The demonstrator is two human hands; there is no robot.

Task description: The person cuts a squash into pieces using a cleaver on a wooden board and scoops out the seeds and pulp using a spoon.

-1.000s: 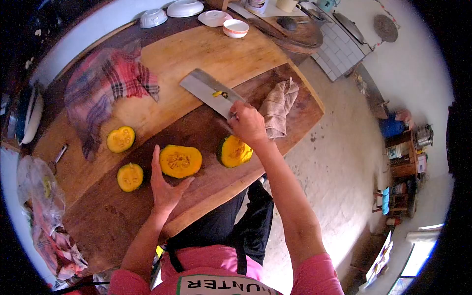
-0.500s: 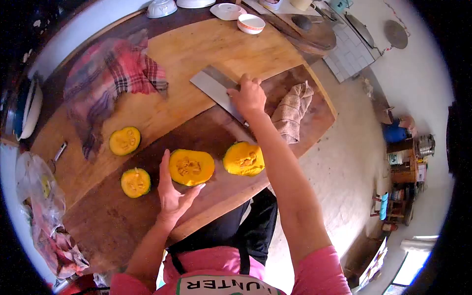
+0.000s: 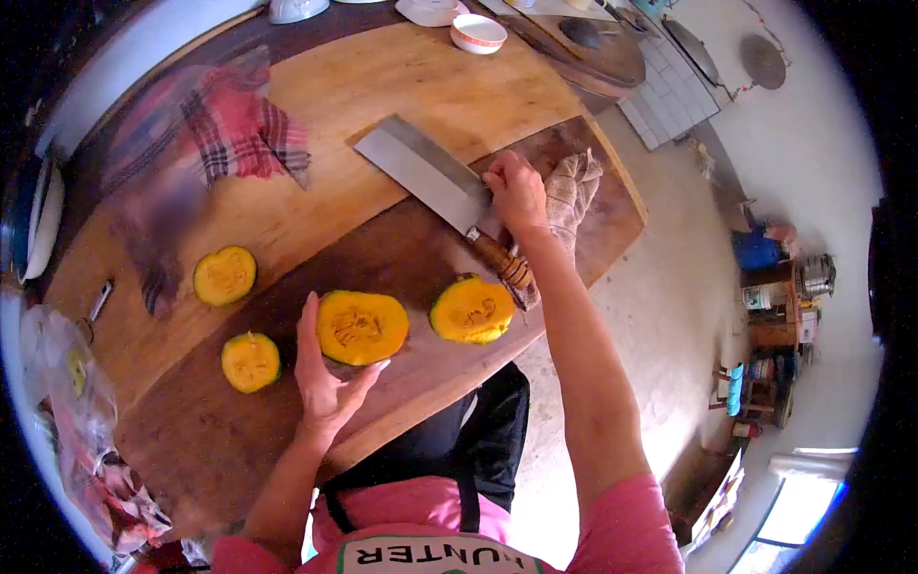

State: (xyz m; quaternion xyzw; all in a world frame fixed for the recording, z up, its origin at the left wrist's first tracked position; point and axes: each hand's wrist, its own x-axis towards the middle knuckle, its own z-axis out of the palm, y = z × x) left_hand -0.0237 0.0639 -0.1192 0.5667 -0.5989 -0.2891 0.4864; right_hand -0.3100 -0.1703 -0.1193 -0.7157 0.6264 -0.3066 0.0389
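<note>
Wooden cleaver handle is free now; I can't tell curled right hand's grip; half-open left hand cups pumpkin; apron says "HUNTER".

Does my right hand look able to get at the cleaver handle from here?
Probably yes: the cleaver handle lies mostly uncovered close to your right hand, and nothing visible blocks the way.

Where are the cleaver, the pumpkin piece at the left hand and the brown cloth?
Cleaver (image 3: 427,174): head view, on the middle of the blade.
Pumpkin piece (image 3: 363,328): head view, on the seedy middle of the cut face.
Brown cloth (image 3: 573,197): head view, on the part showing beyond the wrist.
</note>
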